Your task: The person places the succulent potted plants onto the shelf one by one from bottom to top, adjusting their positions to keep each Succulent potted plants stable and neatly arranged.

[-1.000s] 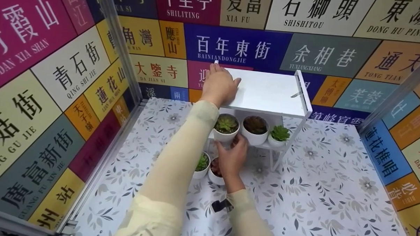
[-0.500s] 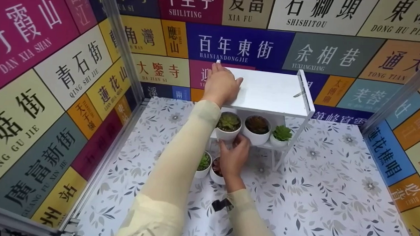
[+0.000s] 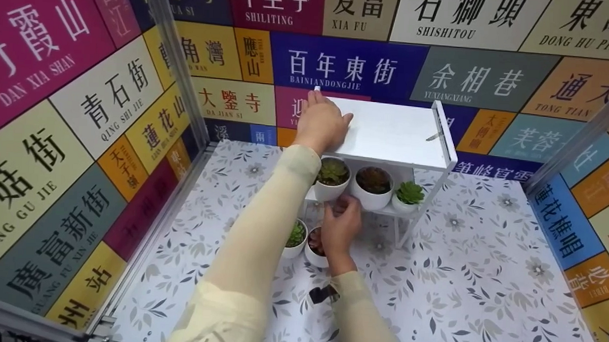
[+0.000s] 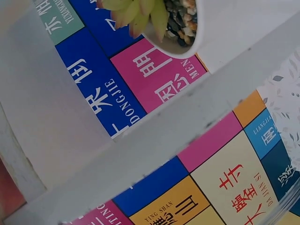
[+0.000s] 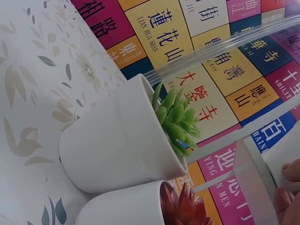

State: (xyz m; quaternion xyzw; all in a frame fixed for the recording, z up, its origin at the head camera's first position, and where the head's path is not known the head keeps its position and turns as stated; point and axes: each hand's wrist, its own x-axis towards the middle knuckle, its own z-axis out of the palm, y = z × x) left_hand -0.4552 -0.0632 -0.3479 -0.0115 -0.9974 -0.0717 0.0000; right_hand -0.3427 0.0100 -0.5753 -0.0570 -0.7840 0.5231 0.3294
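My left hand [image 3: 322,122] grips the left end of a white two-tier plant stand [image 3: 387,131], thumb out over its top board; the hand hides that end rail. On the lower tier, a potted succulent [image 3: 333,178] in a white pot stands at the left. My right hand [image 3: 341,225] has its fingers curled at the base of this pot, the thumb beside the index finger. In the right wrist view, fingertips [image 5: 291,172] show at the right edge against a white surface. The left wrist view shows a succulent's pot [image 4: 180,40] beyond the stand's frame.
Beside it on the lower tier are a brownish succulent [image 3: 373,186] and a small green one [image 3: 409,195]. A green succulent [image 3: 294,237] and a red one [image 5: 185,206] stand in white pots before the stand, close to my right wrist. Sign-patterned walls [image 3: 346,66] enclose the leaf-print surface [image 3: 457,287].
The left pot on the lower tier has shifted slightly back. My right thumb has drawn away from the pot's front toward the index finger. My left hand stays on the stand.
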